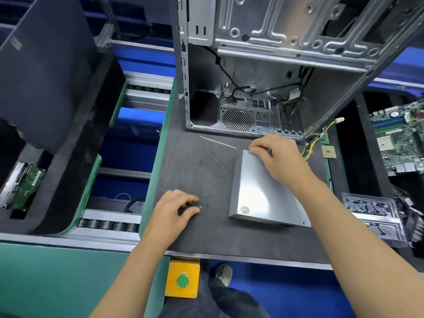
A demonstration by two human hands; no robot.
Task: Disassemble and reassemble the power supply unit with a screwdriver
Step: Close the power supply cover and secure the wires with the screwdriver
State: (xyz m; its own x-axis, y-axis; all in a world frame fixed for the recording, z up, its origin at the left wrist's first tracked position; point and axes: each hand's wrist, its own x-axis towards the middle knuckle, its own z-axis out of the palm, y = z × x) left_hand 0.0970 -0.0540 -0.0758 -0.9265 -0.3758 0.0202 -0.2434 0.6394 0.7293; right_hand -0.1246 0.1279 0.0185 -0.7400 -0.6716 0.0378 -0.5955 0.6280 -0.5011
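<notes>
Fingers of the right hand [275,157] pinch at the far corner of the PSU [263,193], which lies flat on the dark mat [195,166] before the open case [252,88], while the left hand [174,212] (fingers curled) rests by a small screw [200,207].

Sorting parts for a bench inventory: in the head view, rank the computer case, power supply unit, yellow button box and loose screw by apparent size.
1. Computer case
2. Power supply unit
3. Yellow button box, though it sits nearer the camera
4. Loose screw
</notes>
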